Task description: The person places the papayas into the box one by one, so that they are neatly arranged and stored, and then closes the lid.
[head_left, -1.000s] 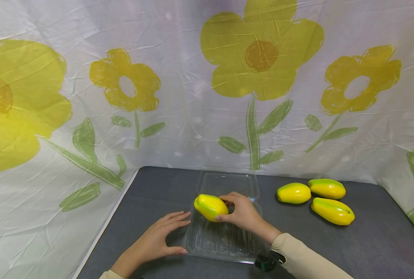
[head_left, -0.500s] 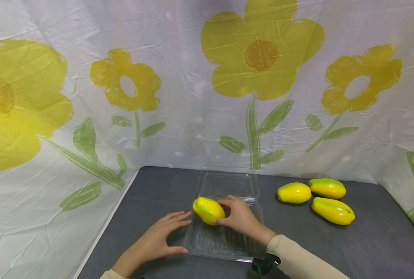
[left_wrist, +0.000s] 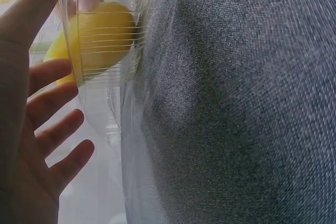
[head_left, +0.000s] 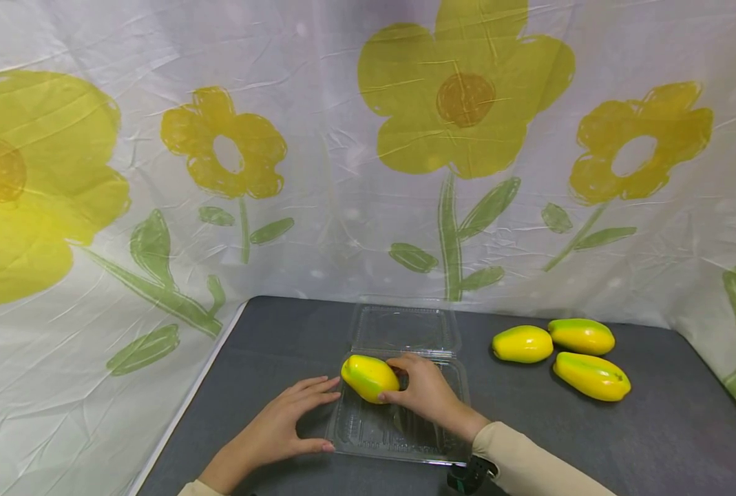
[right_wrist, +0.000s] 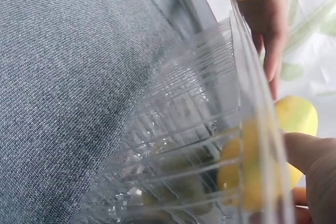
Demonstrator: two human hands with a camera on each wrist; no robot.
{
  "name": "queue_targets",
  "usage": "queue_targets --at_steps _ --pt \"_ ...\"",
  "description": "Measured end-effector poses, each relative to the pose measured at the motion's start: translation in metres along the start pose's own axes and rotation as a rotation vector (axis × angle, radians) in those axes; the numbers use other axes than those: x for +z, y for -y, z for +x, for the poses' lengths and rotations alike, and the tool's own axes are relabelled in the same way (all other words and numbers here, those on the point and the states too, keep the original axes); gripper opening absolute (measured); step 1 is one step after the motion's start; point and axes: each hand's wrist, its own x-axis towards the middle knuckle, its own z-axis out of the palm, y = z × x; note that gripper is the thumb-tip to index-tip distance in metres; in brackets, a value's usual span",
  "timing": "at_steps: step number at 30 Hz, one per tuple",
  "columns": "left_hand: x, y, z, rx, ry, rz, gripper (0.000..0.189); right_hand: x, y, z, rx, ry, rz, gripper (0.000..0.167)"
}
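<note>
A glossy yellow-green papaya lies in the left back part of a clear plastic clamshell container. My right hand holds its right end between thumb and fingers. In the left wrist view the papaya shows through the ribbed side wall, low in the container. At the container's left side is my left hand, fingers spread and fairly straight, fingertips right at the rim. From the right wrist, the container's wall stands in front of the papaya.
The container's lid is folded back toward the wall. Three more papayas lie grouped on the dark grey table at the right. Behind the table hangs a white cloth printed with yellow flowers.
My right hand has lowered the papaya and shifted it slightly left and nearer into the container. The left hand has stayed at the rim.
</note>
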Motion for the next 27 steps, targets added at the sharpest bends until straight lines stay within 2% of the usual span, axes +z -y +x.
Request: queue_targets --at_steps 13,23,27 --pt "-0.0003 0.0005 0.0003 0.011 -0.009 0.001 0.078 0.0000 0.0008 -0.0027 -0.009 -0.005 -0.024 0.061" --pt "0.0027 -0.0046 0.0020 -0.018 -0.073 0.062 0.077 0.0014 0.0012 -0.0025 0.013 -0.019 -0.011 0.058" --pt "0.0032 -0.0052 0.0020 -0.026 -0.071 0.057 0.077 0.0016 0.0007 -0.0027 0.005 -0.019 -0.012 0.058"
